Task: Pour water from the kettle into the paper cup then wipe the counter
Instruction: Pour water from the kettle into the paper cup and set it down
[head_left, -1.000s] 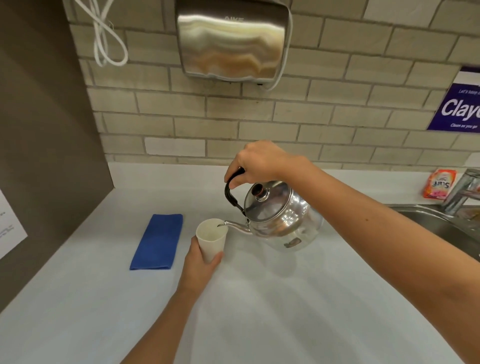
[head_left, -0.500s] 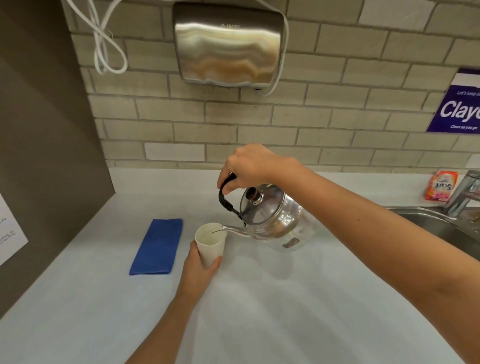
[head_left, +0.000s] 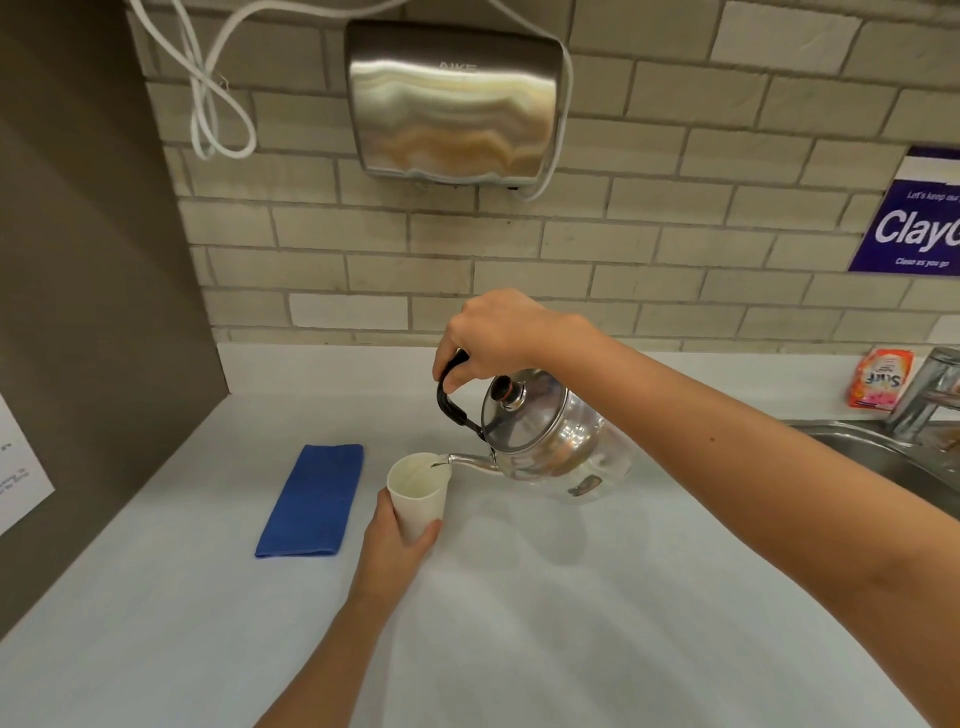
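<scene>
Head view: my right hand (head_left: 493, 332) is closed around the black arched handle of the shiny steel kettle (head_left: 550, 441), which hangs tilted above the pale bench (head_left: 571, 623), spout tip over the rim of the white paper cup (head_left: 418, 493). My left hand (head_left: 397, 545) is wrapped around the cup's lower wall, steadying it just off or on the bench; I cannot tell which. I cannot make out a stream of water at the spout.

Handling, as I judge it: the kettle is rigid and likely weighty with water, so the handle top is the right hold. The cup is light, thin and easy to crush or tip; a low, gentle grip suits it.

The folded blue cloth (head_left: 311, 501) lies flat on the bench just left of the cup, soft, untouched, wiping not yet begun
</scene>
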